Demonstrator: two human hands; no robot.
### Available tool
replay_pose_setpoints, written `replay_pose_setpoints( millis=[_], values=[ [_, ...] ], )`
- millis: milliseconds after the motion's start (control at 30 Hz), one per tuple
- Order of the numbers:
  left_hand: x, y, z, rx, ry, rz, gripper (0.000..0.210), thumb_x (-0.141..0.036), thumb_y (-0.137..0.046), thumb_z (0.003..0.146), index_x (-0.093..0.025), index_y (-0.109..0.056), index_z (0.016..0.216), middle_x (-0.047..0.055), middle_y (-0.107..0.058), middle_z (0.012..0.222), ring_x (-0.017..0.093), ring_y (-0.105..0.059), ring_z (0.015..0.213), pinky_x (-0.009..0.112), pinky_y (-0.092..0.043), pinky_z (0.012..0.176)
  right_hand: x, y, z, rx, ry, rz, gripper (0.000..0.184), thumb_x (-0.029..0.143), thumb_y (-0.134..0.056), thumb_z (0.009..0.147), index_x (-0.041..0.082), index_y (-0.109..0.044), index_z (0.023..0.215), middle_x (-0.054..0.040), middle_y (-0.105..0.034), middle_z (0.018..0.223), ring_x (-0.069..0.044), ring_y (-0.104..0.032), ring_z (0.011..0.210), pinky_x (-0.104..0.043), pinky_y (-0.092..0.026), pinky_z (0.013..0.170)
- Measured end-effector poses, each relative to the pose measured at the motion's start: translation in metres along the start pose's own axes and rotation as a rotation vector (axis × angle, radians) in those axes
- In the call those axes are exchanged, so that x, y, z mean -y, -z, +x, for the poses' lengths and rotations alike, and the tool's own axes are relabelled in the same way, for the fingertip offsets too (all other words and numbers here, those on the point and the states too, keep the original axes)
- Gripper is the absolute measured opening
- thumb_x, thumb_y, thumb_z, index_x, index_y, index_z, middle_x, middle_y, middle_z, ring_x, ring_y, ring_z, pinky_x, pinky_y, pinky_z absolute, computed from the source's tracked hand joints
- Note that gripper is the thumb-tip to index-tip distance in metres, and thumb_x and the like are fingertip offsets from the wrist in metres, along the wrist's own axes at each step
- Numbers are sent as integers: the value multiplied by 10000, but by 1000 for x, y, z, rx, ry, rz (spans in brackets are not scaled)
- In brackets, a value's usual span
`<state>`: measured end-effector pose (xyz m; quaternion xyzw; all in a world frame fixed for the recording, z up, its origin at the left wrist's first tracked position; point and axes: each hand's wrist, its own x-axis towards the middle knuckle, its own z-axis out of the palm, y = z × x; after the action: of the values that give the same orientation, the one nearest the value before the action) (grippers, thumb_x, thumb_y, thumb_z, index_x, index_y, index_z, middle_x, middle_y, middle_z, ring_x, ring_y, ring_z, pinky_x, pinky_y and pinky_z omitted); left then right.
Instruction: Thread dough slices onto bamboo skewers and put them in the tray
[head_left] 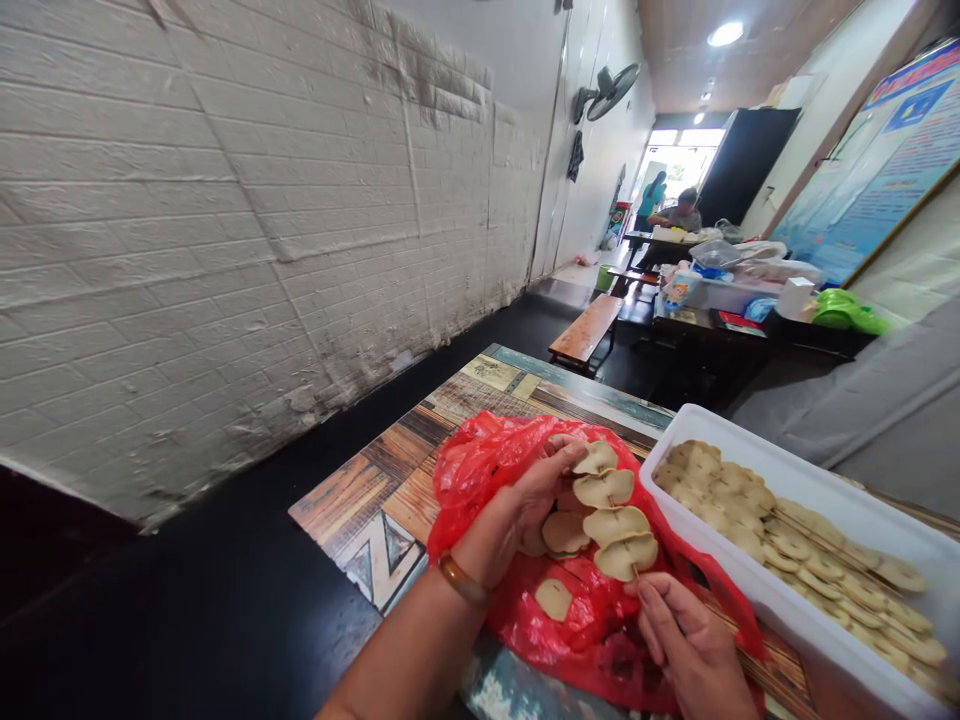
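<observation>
In the head view my right hand (690,640) pinches the lower end of a thin stick whose tip is hidden. Several pale, flat, round slices (616,524) are threaded along this skewer. At its upper end, my left hand (536,490) has its thumb and fingers closed on the topmost slice (598,458). Beneath both hands spreads a crumpled red plastic bag (480,460). Loose slices lie in it: one (553,600) by itself, others (566,533) below my left fingers. To the right, a white plastic tub (679,425) holds many finished-looking skewers of the same slices (817,560).
The bag and tub stand on a wood-patterned table (375,470). Bare thin sticks (772,685) lie between them. Behind are a wooden bench (589,330) and a cluttered dark table (686,322). Two people are far back. A white brick-patterned wall (262,250) runs along the left.
</observation>
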<state>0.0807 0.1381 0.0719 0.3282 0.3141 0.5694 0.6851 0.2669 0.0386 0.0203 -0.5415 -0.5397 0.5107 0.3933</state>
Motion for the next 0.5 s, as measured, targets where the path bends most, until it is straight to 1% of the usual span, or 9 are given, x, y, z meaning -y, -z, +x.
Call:
replay_pose_setpoints(
  millis=[100,200,367,500],
  values=[
    [1,-2,-1,17,20,1,350,-379,-793,580,-147,-580,732,-12,-551,685,87,-497,617,227,-386,616,-1,1,1,-31,33,-13,402,577,-547,791,178,-585,753,73,-382,445,-86,-346,413,-189,-306,414],
    [0,-5,-3,21,30,5,397,-338,-827,531,-145,-584,779,1,-586,730,101,-534,653,233,-406,636,0,1,2,-35,36,-3,410,585,-552,781,179,-585,738,73,-379,437,-85,-342,406,-190,-302,408],
    [0,-2,-1,22,7,20,421,-349,-840,504,-143,-589,771,-12,-588,680,81,-520,586,212,-388,577,2,0,0,-12,2,74,428,607,-564,762,182,-570,717,79,-353,427,-74,-292,395,-182,-264,387],
    [0,1,2,22,3,41,414,-340,-840,504,-154,-568,755,-24,-596,650,75,-510,551,202,-367,547,1,0,-1,21,-2,103,416,598,-552,785,185,-557,738,78,-352,438,-77,-286,413,-182,-268,401]
  ],
)
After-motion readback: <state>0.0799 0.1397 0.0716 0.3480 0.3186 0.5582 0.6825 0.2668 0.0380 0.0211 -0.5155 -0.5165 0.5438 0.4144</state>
